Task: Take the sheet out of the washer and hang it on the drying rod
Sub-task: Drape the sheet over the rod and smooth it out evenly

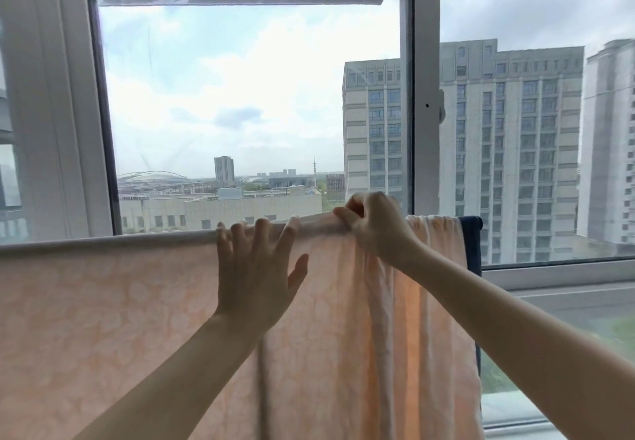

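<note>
A pale peach sheet [103, 319] with a faint leaf pattern hangs over the drying rod, which runs across the frame and is covered by the cloth along its top fold [103, 242]. The sheet lies flat on the left and is bunched into folds on the right. My left hand [256, 274] has its fingers spread, with the fingertips laid on the fold at the rod. My right hand [372, 225] pinches the bunched fabric at the top of the rod. The washer is out of view.
A dark blue cloth [472, 247] hangs on the rod just right of the sheet. Close behind the rod is a large window with a white frame post [424, 96]. A white wall or curtain edge [48, 96] stands at the left.
</note>
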Action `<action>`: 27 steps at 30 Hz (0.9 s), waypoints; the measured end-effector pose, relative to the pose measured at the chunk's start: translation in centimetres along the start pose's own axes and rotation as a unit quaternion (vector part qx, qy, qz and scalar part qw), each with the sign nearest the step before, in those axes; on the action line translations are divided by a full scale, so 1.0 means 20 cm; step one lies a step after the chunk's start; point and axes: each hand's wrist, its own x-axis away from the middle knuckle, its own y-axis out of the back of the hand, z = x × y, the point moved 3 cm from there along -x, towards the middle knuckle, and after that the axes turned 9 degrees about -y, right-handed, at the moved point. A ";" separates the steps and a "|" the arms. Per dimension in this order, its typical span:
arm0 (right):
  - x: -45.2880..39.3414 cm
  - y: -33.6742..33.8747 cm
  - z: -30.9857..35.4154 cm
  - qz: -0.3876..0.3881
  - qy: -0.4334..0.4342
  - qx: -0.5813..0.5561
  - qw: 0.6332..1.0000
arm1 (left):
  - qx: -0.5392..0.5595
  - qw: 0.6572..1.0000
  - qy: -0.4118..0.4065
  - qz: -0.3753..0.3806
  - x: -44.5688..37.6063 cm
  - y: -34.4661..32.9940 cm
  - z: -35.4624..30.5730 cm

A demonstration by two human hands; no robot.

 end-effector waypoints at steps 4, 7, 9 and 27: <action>0.04 0.05 -0.04 0.011 0.040 0.030 0.999 | 0.007 0.999 -0.032 -0.001 -0.05 0.00 -0.14; 0.10 0.09 -0.10 -0.019 0.080 0.081 0.993 | 0.007 0.999 -0.048 -0.013 -0.08 -0.02 -0.25; 0.15 0.12 -0.16 -0.019 0.098 0.096 0.990 | 0.001 0.999 -0.036 -0.020 -0.09 -0.03 -0.29; 0.13 0.17 -0.30 -0.015 0.117 0.094 0.989 | -0.026 0.999 0.001 -0.043 -0.10 -0.10 -0.28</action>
